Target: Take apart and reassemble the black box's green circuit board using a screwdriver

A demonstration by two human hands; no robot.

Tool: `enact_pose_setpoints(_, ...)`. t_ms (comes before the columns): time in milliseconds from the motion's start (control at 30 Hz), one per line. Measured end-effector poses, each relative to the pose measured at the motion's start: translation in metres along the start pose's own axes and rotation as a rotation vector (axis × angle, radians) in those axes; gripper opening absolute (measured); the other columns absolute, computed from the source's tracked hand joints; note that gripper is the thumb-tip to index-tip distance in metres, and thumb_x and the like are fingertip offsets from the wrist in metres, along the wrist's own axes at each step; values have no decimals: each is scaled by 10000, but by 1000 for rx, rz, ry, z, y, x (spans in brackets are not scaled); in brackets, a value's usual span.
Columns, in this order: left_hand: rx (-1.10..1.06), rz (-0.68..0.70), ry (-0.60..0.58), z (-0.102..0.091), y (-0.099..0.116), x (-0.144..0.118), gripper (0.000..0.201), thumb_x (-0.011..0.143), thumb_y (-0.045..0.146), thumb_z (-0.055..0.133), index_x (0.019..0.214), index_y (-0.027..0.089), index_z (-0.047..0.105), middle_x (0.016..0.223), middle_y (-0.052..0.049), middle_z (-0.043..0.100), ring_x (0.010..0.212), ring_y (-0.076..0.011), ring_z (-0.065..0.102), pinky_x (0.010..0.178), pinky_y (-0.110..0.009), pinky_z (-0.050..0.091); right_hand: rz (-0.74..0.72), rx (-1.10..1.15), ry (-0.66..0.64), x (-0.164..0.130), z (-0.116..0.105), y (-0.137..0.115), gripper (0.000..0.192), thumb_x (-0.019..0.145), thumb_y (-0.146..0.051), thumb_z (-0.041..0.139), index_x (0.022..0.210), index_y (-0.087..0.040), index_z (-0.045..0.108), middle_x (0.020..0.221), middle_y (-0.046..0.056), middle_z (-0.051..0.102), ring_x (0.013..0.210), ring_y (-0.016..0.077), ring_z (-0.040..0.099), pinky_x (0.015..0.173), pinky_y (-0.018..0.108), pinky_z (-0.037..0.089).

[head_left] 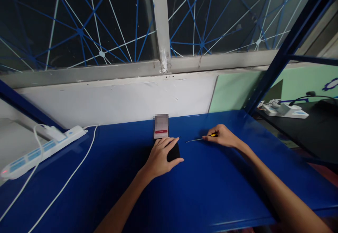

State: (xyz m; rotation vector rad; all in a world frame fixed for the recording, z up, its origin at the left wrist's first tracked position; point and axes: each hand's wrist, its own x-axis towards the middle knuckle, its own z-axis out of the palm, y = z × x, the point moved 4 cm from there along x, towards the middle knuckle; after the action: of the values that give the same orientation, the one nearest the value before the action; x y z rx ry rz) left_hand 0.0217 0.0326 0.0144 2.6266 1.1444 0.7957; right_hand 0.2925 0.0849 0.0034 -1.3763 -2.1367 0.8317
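My left hand lies over a flat black box-like object on the blue table. Its fingers reach along the far edge and the thumb along the near edge, so it spans the object; much of the object is hidden beneath the palm. Just behind those fingertips a phone leans upright, its lit screen partly blurred. To the right, my right hand is closed round a screwdriver with a yellow handle. The thin metal shaft points left toward the black object, apart from it and low over the table.
A white power strip with a plug and white cables occupies the left side of the blue table. Blue metal posts rise at both sides. Behind are a white wall and windows. A dark table with another white power strip stands right.
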Motion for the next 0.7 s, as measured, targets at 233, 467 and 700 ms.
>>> enact_pose_setpoints(233,-94,-28,108,-2,2,3,257,863,321,656,1108,246,672,1080,-74,673,1022,-253,608,921,-467,473,0,228,-23,-3,11,-22,431,759,-533,661,590,-137,645,499,-33,407,476,83,292,451,245,210)
enact_pose_setpoints(467,-110,-43,154,-5,4,6,76,864,246,649,865,234,724,922,-27,692,902,-199,632,867,-399,484,-35,269,-40,-5,26,-39,417,776,-523,656,642,-130,692,538,-13,472,507,90,335,458,234,245)
enact_pose_setpoints(700,-49,-32,199,-6,-1,5,94,872,273,637,856,242,724,905,-33,703,904,-217,636,834,-401,483,-39,257,-34,-3,26,-36,415,778,-522,657,640,-132,688,522,-19,460,495,89,322,461,241,231)
